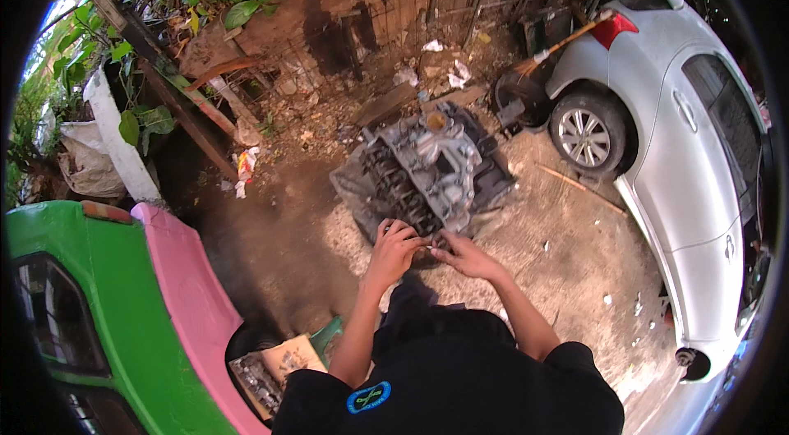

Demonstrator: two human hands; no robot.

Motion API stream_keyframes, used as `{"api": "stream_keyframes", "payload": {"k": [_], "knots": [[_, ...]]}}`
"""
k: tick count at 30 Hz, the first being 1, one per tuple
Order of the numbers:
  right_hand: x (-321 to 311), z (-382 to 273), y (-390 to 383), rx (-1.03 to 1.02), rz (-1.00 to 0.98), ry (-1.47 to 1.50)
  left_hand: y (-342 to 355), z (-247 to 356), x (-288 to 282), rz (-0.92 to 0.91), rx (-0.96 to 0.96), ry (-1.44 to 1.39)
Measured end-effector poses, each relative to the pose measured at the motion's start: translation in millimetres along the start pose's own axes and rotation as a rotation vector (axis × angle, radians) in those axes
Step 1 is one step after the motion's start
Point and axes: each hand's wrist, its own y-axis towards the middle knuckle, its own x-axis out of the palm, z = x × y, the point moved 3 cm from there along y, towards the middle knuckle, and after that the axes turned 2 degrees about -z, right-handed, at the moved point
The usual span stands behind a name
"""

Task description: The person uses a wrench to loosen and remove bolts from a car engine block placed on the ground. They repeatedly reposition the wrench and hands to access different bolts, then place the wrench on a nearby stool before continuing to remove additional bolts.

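My left hand (396, 251) and my right hand (466, 257) meet in front of my body, their fingertips nearly touching. Both have the fingers closed round something small; only a pale speck shows between them, so its kind cannot be made out. Just beyond the hands lies a grey metal engine block (450, 157), tilted on the ground. A row of dark, greasy parts (393, 180) runs along its left side. Dark sheeting (349, 188) shows under the engine. The lower near end of the engine is partly hidden behind my fingers.
A silver car (686, 180) with its front wheel missing stands at right; a broom (567, 41) leans by its rear. A wooden stick (582, 188) lies on the ground. At left is a green and pink car (90, 271), with a cardboard box (292, 357) of metal parts near it.
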Motion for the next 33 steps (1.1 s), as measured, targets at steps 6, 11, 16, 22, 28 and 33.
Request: {"api": "stream_keyframes", "payload": {"k": [6, 11, 16, 22, 28, 33], "knots": [[-33.1, 26.5, 43.7, -0.032, 0.393, -0.09, 78.7, -41.2, -8.1, 0.401, -0.172, -0.031], [-37.3, 40.0, 86.3, -0.001, 0.434, -0.137, 95.7, -79.9, 10.7, 0.394, -0.415, -0.354], [-39.3, 40.9, 113.5, -0.033, 0.448, -0.105, 108.1, -89.3, 31.6, 0.337, -0.469, -0.328], [-54.5, 39.1, 118.1, -0.053, 0.36, -0.066, 124.5, -93.4, 42.1, 0.33, -0.49, -0.284], [-46.9, 37.3, 117.7, -0.027, 0.365, -0.062, 125.0, -98.9, 48.8, 0.291, -0.523, -0.244], [-41.2, 34.3, 119.2, 0.003, 0.338, -0.042, 130.1, -100.6, 54.4, 0.275, -0.537, -0.241]]}}
